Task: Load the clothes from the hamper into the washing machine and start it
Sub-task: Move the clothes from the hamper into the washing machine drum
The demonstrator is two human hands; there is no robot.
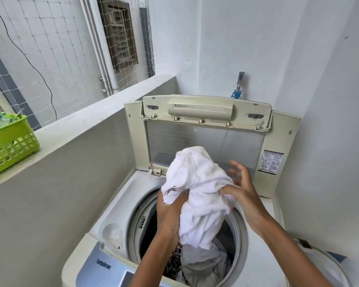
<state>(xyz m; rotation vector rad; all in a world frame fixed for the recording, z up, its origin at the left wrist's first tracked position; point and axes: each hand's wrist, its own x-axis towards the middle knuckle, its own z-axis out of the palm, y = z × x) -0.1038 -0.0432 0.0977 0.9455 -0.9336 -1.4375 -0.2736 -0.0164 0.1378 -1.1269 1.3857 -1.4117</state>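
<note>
White cloth hides most of the left hand, which grips the bundle from below with the fingers curled into the folds; how the fingertips lie cannot be seen. At the lower right edge a pale hamper is cut off by the frame and hard to make out. The white garment is crumpled and bunched, held above the open drum of the top-loading washing machine, with its lower end hanging into the opening. Below it in the drum lie a grey garment and a dark patterned cloth, only partly visible. The right hand pinches the garment's right side with the thumb, the other fingers spread out loosely. The lid stands upright behind.
</note>
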